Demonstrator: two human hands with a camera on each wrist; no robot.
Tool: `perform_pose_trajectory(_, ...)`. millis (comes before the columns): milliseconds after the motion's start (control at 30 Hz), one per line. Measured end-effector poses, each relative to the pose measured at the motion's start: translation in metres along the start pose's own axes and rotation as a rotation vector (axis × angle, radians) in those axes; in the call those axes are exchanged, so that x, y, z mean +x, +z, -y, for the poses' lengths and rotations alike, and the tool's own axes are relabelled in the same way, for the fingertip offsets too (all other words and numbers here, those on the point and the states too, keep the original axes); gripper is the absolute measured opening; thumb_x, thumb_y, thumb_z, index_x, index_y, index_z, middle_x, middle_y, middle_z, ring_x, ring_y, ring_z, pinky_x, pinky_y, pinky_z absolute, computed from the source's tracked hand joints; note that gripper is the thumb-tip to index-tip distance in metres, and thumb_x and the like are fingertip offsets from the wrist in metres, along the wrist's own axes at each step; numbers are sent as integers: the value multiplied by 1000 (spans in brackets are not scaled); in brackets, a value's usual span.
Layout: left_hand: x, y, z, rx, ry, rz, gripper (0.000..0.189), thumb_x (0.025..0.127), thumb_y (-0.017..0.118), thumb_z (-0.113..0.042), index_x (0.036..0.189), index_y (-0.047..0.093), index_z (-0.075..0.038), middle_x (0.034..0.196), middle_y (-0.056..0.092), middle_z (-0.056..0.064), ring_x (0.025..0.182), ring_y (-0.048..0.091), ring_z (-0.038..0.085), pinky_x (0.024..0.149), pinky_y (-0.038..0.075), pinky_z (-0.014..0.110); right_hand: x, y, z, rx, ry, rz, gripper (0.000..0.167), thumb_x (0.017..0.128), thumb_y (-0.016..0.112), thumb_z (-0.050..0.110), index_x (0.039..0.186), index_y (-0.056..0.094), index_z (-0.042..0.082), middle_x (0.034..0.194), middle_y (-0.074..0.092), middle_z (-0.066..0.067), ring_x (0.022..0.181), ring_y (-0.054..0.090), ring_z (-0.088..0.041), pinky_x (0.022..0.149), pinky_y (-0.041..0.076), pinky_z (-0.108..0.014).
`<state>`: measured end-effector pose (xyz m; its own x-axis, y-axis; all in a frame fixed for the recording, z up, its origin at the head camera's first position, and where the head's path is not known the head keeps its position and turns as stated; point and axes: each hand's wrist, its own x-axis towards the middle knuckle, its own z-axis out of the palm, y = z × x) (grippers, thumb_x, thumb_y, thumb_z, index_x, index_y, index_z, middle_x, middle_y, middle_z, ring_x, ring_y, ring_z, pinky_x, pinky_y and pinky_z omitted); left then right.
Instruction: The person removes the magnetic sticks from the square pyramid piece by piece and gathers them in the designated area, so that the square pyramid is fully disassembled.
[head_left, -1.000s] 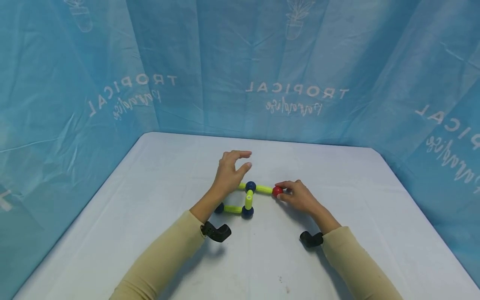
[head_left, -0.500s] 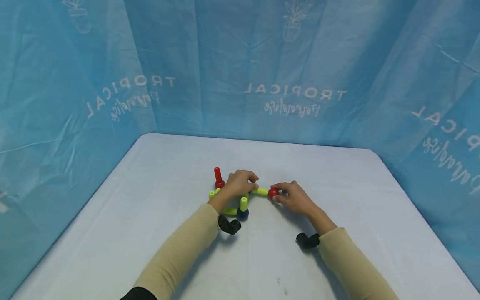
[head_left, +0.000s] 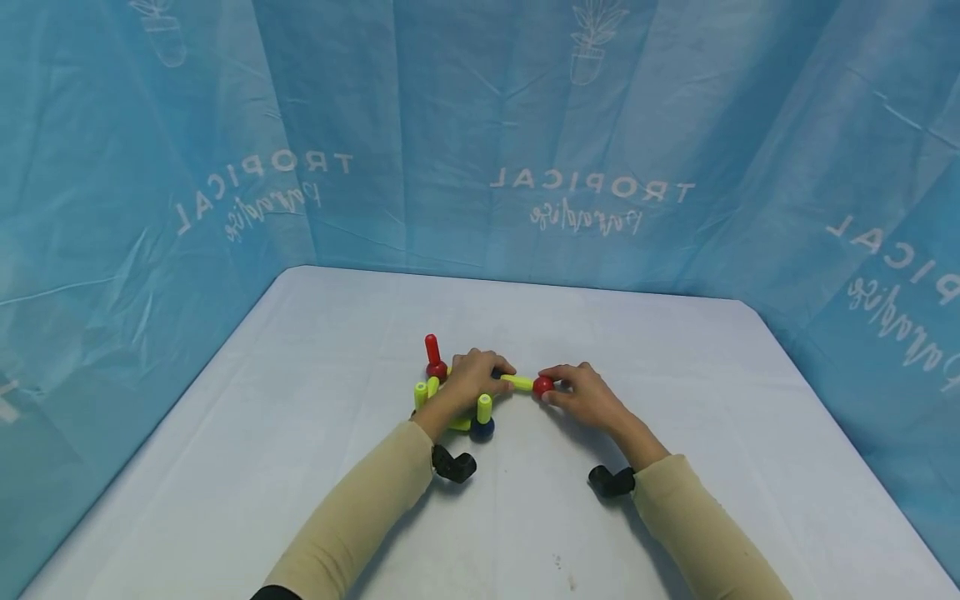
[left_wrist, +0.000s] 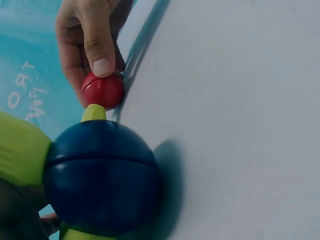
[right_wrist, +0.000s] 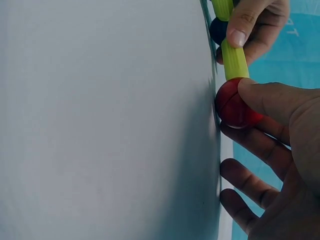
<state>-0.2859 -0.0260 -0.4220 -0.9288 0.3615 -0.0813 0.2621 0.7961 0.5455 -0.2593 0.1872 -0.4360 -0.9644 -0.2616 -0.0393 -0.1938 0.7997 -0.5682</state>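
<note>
My right hand [head_left: 588, 398] pinches a red ball [head_left: 543, 387] between thumb and fingers at the right end of a ball-and-stick toy frame. From that ball a yellow-green rod [right_wrist: 235, 62] runs to a dark blue ball [right_wrist: 218, 31]. My left hand [head_left: 472, 379] pinches this rod beside the blue ball, thumb on the near side. Under the left wrist, other yellow-green rods are partly hidden. A nearer blue ball [left_wrist: 102, 180] carries an upright rod [head_left: 484, 408]. Behind the left hand, a red rod [head_left: 432, 349] stands on another red ball [head_left: 437, 371].
The frame sits mid-table on a white cloth [head_left: 600, 333]. Two short yellow-green rods [head_left: 421, 395] rise left of the left wrist. A blue printed curtain [head_left: 450, 125] hangs around the table's far and side edges. Black cameras [head_left: 454, 463] are strapped to both wrists.
My left hand has come down from above the frame and now grips the rod near the blue ball. The right hand, holding the red ball, has shifted slightly left.
</note>
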Motion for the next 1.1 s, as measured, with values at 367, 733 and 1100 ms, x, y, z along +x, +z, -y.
perform_pose_trajectory(367, -11, 5, 3, 58, 16, -36, 28, 85, 69, -30, 112, 70, -22, 112, 67, -2, 108, 51, 19, 104, 28, 44, -2, 4, 7, 0, -36, -14, 43, 83, 71, 28, 124, 62, 18, 112, 61, -5, 101, 47, -21, 73, 39, -29)
perform_pose_trajectory(733, -16, 8, 3, 119, 29, -84, 24, 85, 69, -31, 107, 71, -22, 110, 68, -3, 105, 52, 18, 102, 30, 45, -5, 9, 11, -86, -78, -56, 41, 82, 72, 28, 121, 64, 16, 110, 64, -1, 99, 50, -19, 76, 42, -32)
perform_pose_trajectory(1100, -19, 7, 3, 99, -9, -126, 26, 83, 71, -30, 107, 72, -20, 109, 68, -1, 105, 52, 20, 103, 30, 46, 5, -5, -12, -47, 26, -124, 43, 85, 70, 23, 125, 60, 15, 115, 63, -10, 102, 51, -24, 82, 47, -40)
